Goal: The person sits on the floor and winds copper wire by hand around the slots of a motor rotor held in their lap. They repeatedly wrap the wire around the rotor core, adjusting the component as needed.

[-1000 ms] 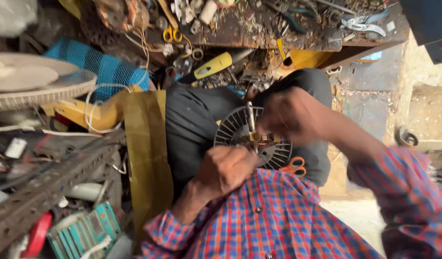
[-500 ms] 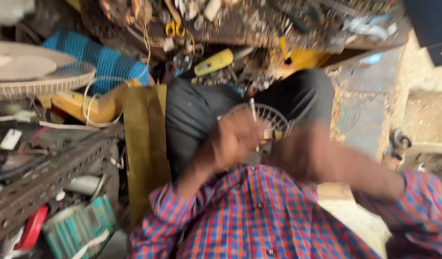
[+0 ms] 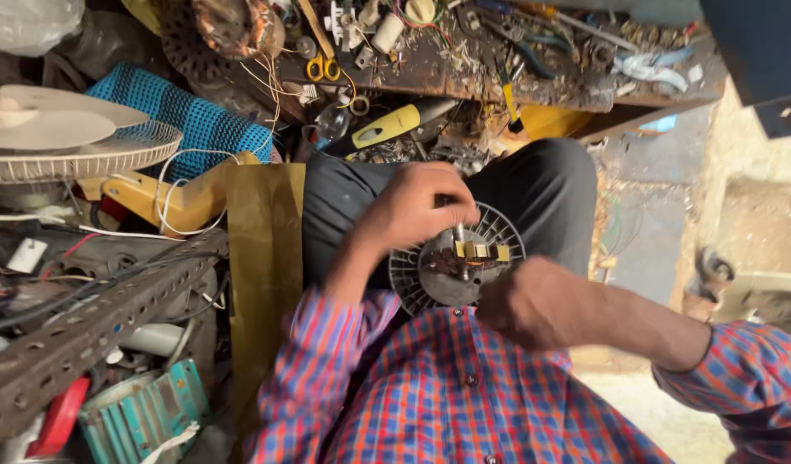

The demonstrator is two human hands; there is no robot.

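One round finned motor (image 3: 451, 266), metal shaft upright

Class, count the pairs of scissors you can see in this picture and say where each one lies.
1. A pair of yellow-handled scissors lies on the cluttered wooden bench at the top, left of the yellow-handled tool. More pairs may be buried in the clutter.

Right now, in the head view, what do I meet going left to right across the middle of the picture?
White fan guard → yellow-brown strap → left hand on the shaft of the round motor part → right hand at its lower right edge → grey castor wheel.
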